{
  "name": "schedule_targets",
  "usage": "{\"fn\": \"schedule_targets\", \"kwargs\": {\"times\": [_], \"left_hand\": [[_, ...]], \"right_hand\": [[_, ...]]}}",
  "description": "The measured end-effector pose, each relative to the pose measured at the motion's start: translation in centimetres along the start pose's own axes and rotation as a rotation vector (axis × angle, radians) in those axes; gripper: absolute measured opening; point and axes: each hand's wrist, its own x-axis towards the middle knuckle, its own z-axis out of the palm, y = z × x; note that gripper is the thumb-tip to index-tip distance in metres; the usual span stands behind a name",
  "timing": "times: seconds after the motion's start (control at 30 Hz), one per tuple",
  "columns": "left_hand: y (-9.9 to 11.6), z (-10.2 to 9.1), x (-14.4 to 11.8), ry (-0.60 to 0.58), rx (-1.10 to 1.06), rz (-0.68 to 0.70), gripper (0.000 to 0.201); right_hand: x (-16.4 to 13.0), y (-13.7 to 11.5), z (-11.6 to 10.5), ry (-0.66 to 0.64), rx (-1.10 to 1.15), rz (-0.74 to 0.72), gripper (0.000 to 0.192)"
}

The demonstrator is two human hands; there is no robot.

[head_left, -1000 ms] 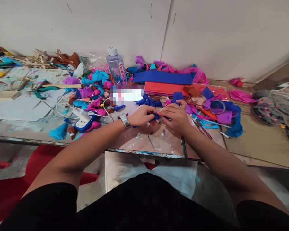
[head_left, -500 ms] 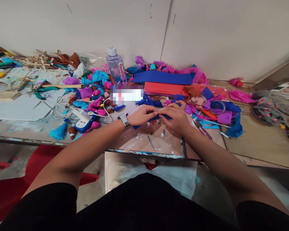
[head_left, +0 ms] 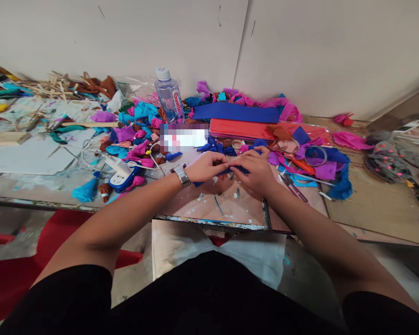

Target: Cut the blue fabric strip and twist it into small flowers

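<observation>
Cluttering table [head_left: 230, 209]: crepe paper scraps [head_left: 139, 149]; white wall [head_left: 125, 37] behind

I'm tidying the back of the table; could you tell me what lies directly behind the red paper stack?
A dark blue folded sheet lies behind the red paper stack, with pink crepe scraps beyond; anything beneath them is covered.

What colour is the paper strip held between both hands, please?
Dark blue paper strip, seen in the head view.
</observation>
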Motion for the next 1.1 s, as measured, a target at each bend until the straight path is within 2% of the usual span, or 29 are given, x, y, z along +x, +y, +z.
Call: {"fn": "schedule_targets", "kwargs": {"times": [0.2, 0.63, 1.1], "left_hand": [[-0.3, 0.1, 0.0, -0.016, 0.041, 0.010, 0.035], [0.6, 0.2, -0.6, 0.084, 0.545, 0.138, 0.034], [0.6, 0.6, -0.5, 0.180, 0.561, 0.241, 0.031]], "right_hand": [[-0.1, 0.1, 0.2, -0.004, 0.012, -0.003, 0.019], [-0.2, -0.2, 0.7, 0.049, 0.068, 0.037, 0.013], [-0.1, -0.5, 1.1, 0.047, 0.049, 0.006, 0.010]]}}
